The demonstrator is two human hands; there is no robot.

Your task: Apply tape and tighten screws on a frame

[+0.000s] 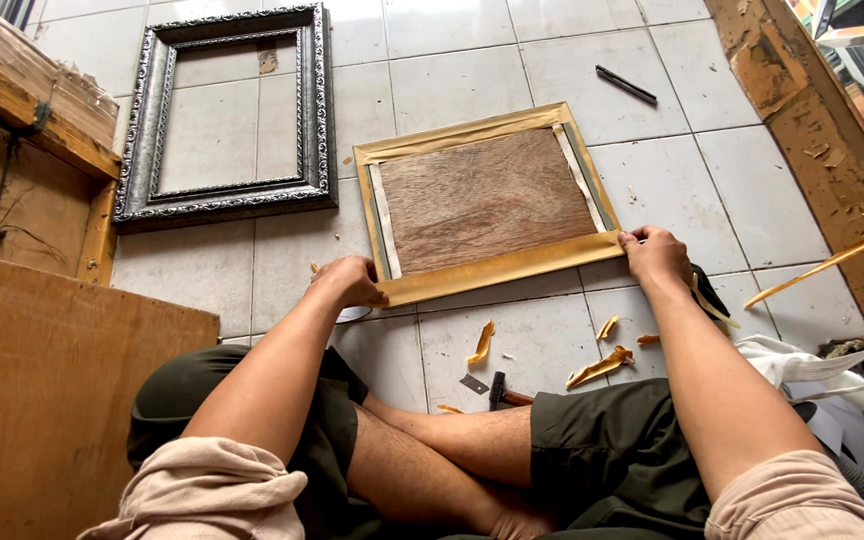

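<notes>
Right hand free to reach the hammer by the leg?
Probably yes. The right hand only presses the gold frame corner; the hammer lies on open tile by the leg, nothing over it.

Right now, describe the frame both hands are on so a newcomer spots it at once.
On the tiled floor, two frames lie side by side. The gold frame lies face down ahead of the crossed legs, left hand and right hand at its near corners. Unlike the empty ornate silver frame, it has a brown wooden backing board.

Both arms reach forward, left hand [350, 282] and right hand [656, 254] pressing down (fingers curled).
</notes>
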